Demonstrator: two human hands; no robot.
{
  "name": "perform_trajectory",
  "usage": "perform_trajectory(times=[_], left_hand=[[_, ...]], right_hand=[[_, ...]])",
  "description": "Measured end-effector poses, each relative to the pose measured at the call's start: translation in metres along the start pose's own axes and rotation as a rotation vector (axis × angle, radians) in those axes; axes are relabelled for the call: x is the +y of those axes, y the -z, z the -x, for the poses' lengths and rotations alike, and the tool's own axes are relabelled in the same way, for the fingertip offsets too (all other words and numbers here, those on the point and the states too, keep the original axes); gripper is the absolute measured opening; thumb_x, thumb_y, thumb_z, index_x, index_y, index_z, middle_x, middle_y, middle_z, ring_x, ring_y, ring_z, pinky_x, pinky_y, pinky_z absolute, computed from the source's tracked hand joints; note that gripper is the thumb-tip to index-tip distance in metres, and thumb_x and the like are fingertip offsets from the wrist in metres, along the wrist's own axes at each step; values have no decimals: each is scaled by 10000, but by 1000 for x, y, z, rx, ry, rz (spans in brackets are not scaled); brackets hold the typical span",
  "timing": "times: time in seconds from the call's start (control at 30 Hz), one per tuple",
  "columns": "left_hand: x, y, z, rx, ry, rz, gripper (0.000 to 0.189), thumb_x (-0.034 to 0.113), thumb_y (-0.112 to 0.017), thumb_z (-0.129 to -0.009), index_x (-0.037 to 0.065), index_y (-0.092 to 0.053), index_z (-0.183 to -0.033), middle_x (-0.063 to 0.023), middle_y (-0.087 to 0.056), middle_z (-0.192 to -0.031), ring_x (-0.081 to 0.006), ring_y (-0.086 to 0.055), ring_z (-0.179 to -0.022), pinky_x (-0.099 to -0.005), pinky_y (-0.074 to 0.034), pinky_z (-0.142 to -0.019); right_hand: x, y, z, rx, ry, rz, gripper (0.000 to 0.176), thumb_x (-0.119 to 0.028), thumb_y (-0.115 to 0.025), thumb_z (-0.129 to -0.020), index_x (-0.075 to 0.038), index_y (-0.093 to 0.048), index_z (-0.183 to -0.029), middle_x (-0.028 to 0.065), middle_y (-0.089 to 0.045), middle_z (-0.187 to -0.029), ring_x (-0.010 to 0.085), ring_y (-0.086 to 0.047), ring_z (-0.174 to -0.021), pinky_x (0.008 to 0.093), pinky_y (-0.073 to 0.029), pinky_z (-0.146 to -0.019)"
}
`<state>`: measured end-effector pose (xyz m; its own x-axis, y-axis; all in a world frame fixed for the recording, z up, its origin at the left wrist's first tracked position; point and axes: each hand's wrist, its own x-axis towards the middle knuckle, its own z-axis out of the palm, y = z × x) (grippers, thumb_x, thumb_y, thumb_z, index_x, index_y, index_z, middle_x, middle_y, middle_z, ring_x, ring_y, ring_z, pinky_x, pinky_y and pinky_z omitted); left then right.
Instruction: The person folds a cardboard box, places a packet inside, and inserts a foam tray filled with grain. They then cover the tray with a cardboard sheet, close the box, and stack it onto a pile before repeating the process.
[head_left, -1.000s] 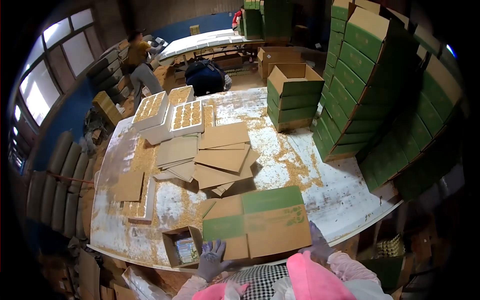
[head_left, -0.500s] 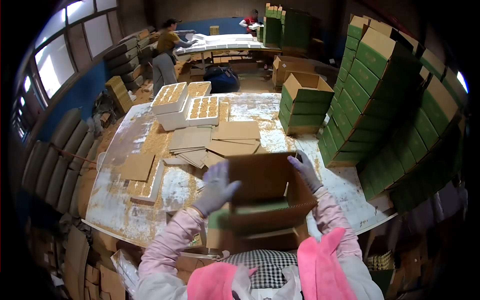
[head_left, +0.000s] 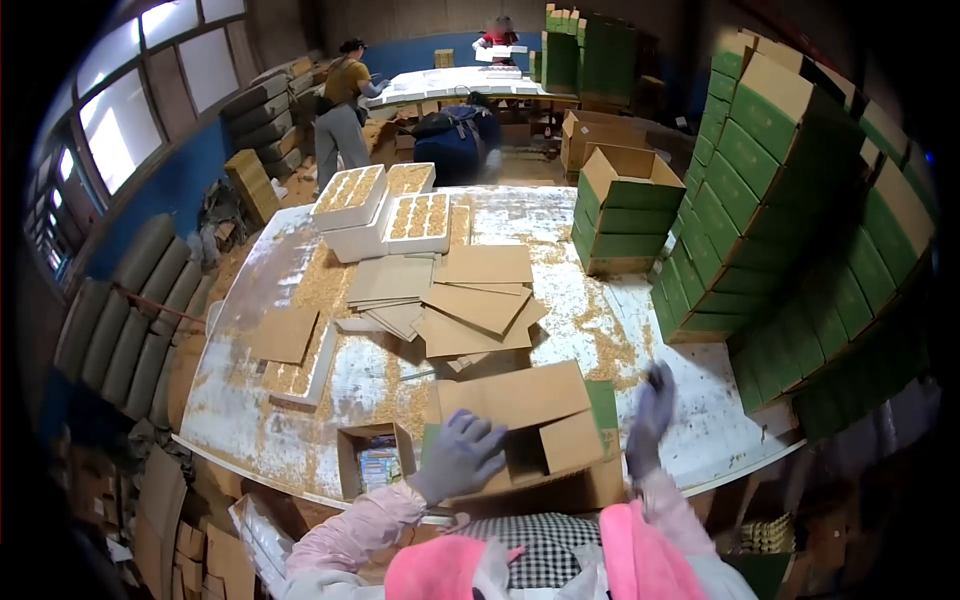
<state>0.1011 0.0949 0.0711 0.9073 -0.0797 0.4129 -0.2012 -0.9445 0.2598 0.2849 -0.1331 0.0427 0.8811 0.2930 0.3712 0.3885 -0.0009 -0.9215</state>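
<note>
A cardboard box [head_left: 520, 395] with some green on its sides lies at the near edge of the table, its flaps partly folded over a dark gap. My left hand [head_left: 462, 455], in a grey glove, rests on the box's left part with fingers spread. To the right of the box my right hand [head_left: 651, 415], gloved too, is raised and apart from it; motion smears its fingers. Just left of my left hand sits a small open box [head_left: 347, 462] with colourful packets inside. Flat cardboard sheets [head_left: 480, 305] lie loosely piled beyond the box.
White trays [head_left: 362, 240] with filled compartments are stacked at the back left. Another tray [head_left: 318, 370] lies nearer under a cardboard sheet. Green boxes [head_left: 628, 222] stand back right, with tall stacks [head_left: 745, 160] along the right. Beyond the table, people [head_left: 345, 100] are at a white-topped table.
The box has been turned and lowered, and its flaps now face up. My right hand has come off it and moved right. The small box with packets is more visible.
</note>
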Motion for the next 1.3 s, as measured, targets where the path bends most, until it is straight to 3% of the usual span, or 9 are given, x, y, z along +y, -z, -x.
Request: perform_trajectory(times=[0.23,0.4,0.53,0.63,0.73,0.87,1.0,1.2,1.3], left_hand=[[-36,-21,-63,-397,-3,-13,437,375,-548,-926,57,-531,-1225,-219,-440,-1392,-422,-379,-1335,-567,-239,-1125],[-37,32,-1,0,331,358,691,360,-672,-827,1,-435,-1367,-218,-425,-1409,-374,-416,-1308,-457,-305,-1125],[-36,28,12,648,449,992,633,184,-629,-876,-41,-390,-1416,-178,-466,-1400,-277,-429,-1302,-372,-332,-1098],[-72,-48,45,145,842,1086,571,180,-578,-917,-50,-396,-1407,-134,-479,-1391,-222,-458,-1268,-323,-347,-1083],[-68,15,23,915,1105,1763,644,248,-583,-936,-48,-330,-1449,-146,-392,-1478,-222,-417,-1315,-322,-321,-1104],[-101,-26,25,106,746,426,718,149,-487,-947,-10,-93,-1526,-175,-147,-1592,-255,-153,-1475,-345,-145,-1191],[-127,28,29,240,919,925,736,54,-546,-902,-23,-143,-1513,-227,-202,-1569,-309,-178,-1470,-367,-151,-1191],[-431,-20,259,1105,1845,218,681,419,-617,-908,-49,-419,-1361,-171,-518,-1342,-324,-483,-1213,-404,-364,-1025],[-454,-31,238,1606,1525,503,682,327,-781,-816,-43,-482,-1304,-147,-525,-1319,-244,-519,-1139,-373,-440,-949]], right_hand=[[-16,-1,-21,-464,421,790,514,-231,-661,-897,23,-497,-1313,298,-360,-1441,495,-394,-1297,533,-328,-1075],[107,25,30,-609,147,297,447,-177,-456,-997,67,-408,-1369,257,-401,-1442,444,-432,-1294,414,-353,-1084],[-45,-17,5,-503,101,256,416,-15,-489,-928,44,-477,-1340,261,-465,-1395,405,-460,-1272,477,-327,-1085],[-129,-66,-44,-645,91,-13,456,-101,-613,-887,60,-479,-1292,232,-657,-1031,344,-671,-852,368,-534,-736],[-113,-128,-22,-1064,6,441,524,-225,-634,-888,53,-452,-1294,265,-657,-941,357,-681,-826,386,-543,-676],[-95,-177,15,-1422,-20,260,581,-329,-665,-866,44,-484,-1273,278,-647,-1041,422,-635,-975,443,-493,-862],[-75,-118,-62,-438,-204,306,360,-140,-627,-898,10,-541,-1214,202,-598,-1218,309,-580,-1082,418,-443,-929],[15,-51,-45,-471,-531,617,287,-183,-561,-941,64,-615,-1077,104,-681,-919,185,-609,-784,335,-489,-715],[10,-67,-48,-484,-527,759,254,-170,-573,-927,61,-633,-1015,133,-701,-928,205,-631,-837,345,-487,-732]])
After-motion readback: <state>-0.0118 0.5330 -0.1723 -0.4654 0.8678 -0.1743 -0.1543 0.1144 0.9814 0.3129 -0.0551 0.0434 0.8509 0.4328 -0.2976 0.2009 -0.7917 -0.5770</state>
